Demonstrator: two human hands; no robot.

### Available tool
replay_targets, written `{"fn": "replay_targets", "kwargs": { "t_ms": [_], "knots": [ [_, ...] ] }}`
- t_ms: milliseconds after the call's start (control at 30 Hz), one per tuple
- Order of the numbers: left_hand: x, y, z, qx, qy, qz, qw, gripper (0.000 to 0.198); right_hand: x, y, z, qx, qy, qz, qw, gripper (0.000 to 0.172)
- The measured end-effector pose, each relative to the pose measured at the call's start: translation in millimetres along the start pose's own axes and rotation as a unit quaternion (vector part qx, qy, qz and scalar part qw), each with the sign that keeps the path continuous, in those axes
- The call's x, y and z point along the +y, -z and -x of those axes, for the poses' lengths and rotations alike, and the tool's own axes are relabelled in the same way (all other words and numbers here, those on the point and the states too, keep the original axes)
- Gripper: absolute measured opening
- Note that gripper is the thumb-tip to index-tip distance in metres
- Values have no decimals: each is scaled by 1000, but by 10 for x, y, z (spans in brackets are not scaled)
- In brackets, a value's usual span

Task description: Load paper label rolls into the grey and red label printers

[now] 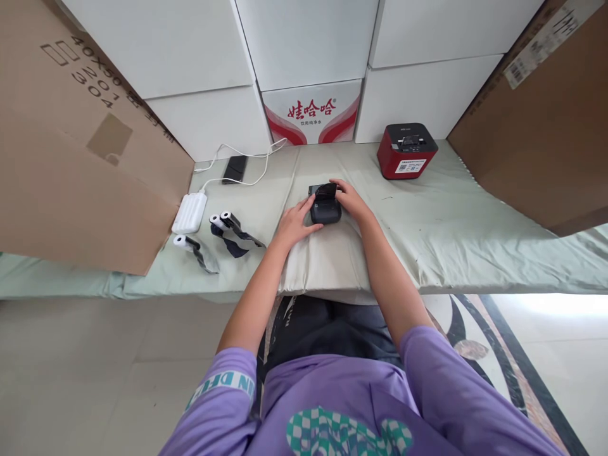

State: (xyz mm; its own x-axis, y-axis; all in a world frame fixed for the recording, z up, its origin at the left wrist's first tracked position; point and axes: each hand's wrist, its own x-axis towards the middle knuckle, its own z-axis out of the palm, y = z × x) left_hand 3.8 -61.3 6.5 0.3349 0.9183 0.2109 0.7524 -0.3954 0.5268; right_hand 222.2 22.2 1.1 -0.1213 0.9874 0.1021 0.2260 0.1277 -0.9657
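Observation:
A small black portable printer (325, 211) rests on the cloth in front of me, with a dark glossy flap (327, 191) standing up at its back. Whether that flap is a lid or a strip of film, I cannot tell. My left hand (297, 223) grips the printer's left side, thumb along the front edge and fingers at the back left. At the flap's right edge, my right hand (350, 199) has its fingers curled against it; the fingertips are partly hidden. Off to the left lie several small rolls (227, 217) with white cores and dark strips trailing from them.
A white power bank (190, 213) with a white cable and a black phone-like slab (234, 170) lie at left. A red-and-black boxy device (407, 152) stands back right. White cartons (311, 114) line the rear; brown cardboard boxes (90, 139) flank both sides.

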Motion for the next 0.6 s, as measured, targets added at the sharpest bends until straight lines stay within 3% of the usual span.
{"fn": "replay_targets", "kwargs": {
  "t_ms": [433,600],
  "knots": [
    [73,8,-7,24,31,5,999,87,-99,14,12,-27,-84,-60,994,82],
    [64,-21,4,23,30,-19,999,88,-2,-31,41,8,-51,-64,997,78]
  ]
}}
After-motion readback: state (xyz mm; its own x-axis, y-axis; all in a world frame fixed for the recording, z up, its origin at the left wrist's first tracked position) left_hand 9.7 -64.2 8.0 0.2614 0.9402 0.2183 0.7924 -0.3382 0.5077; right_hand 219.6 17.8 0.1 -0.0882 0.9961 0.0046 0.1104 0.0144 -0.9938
